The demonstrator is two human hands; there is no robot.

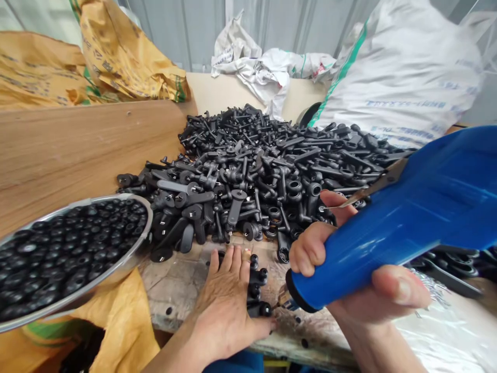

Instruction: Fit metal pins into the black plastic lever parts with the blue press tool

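Far left: bowl [148, 220] of black knobs [77, 248]. Next, under spread, flattened left hand [229, 292]: row of black handles [255, 278] on bench [178, 290] — pile [240, 176] behind. To right: blue screwdriver [388, 233], gripped in right hand [365, 305] — bit [285, 298] beside nearest handle.

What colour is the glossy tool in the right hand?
The glossy tool is bright blue, with a black front ring; see the head view.

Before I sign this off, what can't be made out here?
All in the head view:
Blue tool: cut off by the right edge.
Right grip: palm partly hidden by the tool.
Black parts: partly covered by the left grip.
Bowl: cut off by the left edge.
White sack: print too small and blurred.
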